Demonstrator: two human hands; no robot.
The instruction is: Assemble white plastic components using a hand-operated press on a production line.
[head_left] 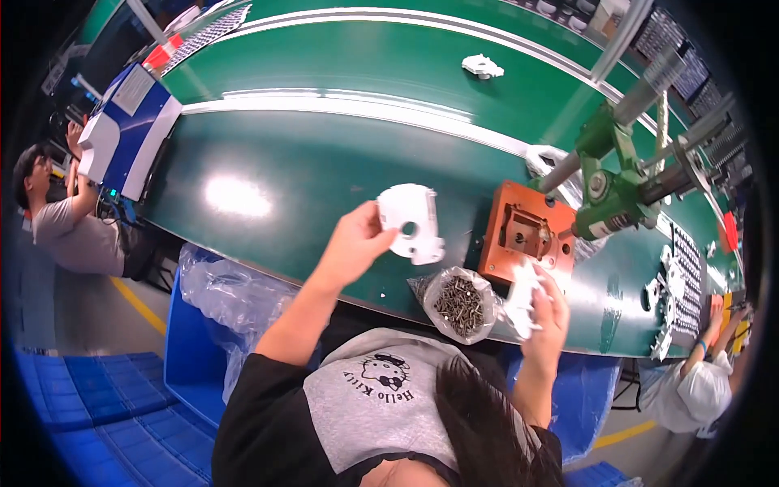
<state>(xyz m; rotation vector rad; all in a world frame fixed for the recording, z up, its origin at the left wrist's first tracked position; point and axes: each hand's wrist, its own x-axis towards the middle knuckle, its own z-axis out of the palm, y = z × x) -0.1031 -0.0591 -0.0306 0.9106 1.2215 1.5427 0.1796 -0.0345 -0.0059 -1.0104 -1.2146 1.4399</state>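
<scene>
My left hand [355, 242] pinches a flat white plastic part [412, 221] by its left edge, above the green bench. The part has a rounded top and a round hole. In my right hand [548, 318] is another white plastic part [524, 303], held close to the bench's front edge. A clear bag of small metal pins [461, 305] lies open between my hands. Just beyond my right hand sits an orange metal fixture [513, 213] with a recess in its middle. The fingertips of my right hand are partly hidden by the part.
A green press [602, 183] reaches over the fixture from the right. A conveyor belt [324, 57] runs behind the bench, carrying a white part [483, 66]. At the left stands a blue-and-white machine [134, 122] near a person [69, 211]. A plastic-lined blue bin [191, 349] stands below the edge.
</scene>
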